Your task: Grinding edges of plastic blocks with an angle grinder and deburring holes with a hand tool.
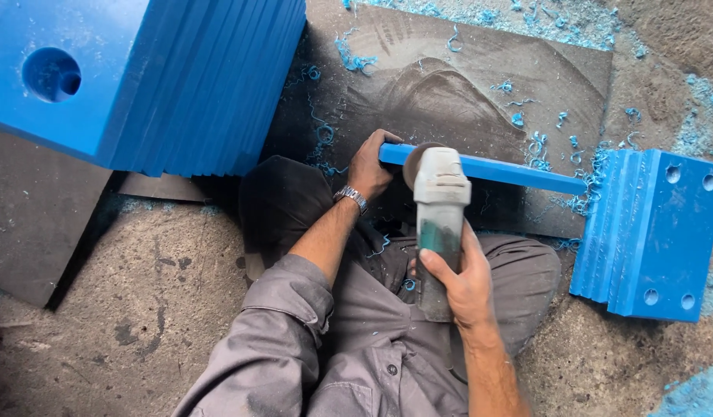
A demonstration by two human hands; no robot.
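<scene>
Left hand [369,166] fingers clamp the end of the blue plate [495,170], steadying it on edge; right hand [464,282] fingers wrap the grinder [439,224], whose disc meets the plate just beside the left fingers.

Grey work shirt, sleeves rolled – metal wristwatch [352,196]

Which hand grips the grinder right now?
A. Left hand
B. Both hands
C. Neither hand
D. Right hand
D: the right hand wraps the angle grinder, while the left hand holds the end of the blue plastic plate standing on edge.
</scene>
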